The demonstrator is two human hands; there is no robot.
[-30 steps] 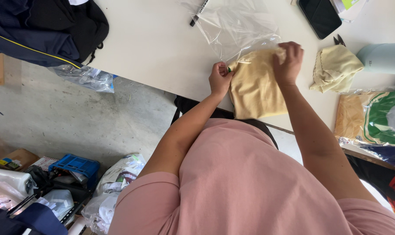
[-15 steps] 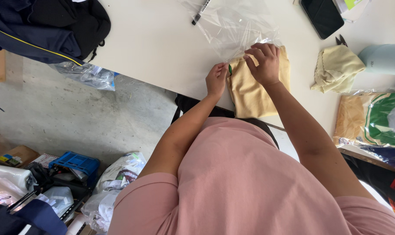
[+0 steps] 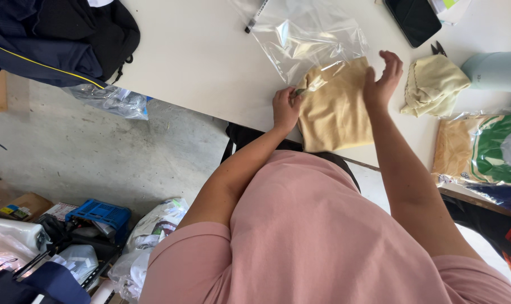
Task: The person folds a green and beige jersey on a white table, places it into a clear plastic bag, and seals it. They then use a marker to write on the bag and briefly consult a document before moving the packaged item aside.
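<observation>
Left hand (image 3: 286,107) pinches the corner of a folded yellow cloth (image 3: 334,110) together with the edge of a clear bag (image 3: 306,39), fingers clenched on both. Right hand (image 3: 382,76) is released, fingers spread and curled, palm facing the cloth's far edge, just above or at it; cannot tell if it touches. Cloth lies flat on the white tabletop (image 3: 199,50) near the front edge, its upper part under or inside the bag mouth, lower part sticking out toward the person. Bag lies crumpled beyond the cloth, further from the person.

A black marker (image 3: 256,14) lies by the bag's far corner. A dark tablet (image 3: 413,19) lies at the top right. A second, paler cloth (image 3: 433,84) is bunched right of the right hand, small scissors (image 3: 437,49) just beyond it. A pale green bottle (image 3: 495,70) lies at the right edge. A packed bag with green print (image 3: 486,149) lies lower right. A dark jacket (image 3: 52,34) sits on the tabletop's left end. A blue crate (image 3: 100,214) and plastic bags (image 3: 148,236) are on the concrete floor (image 3: 98,152) below. Person wears a pink shirt (image 3: 312,236).
</observation>
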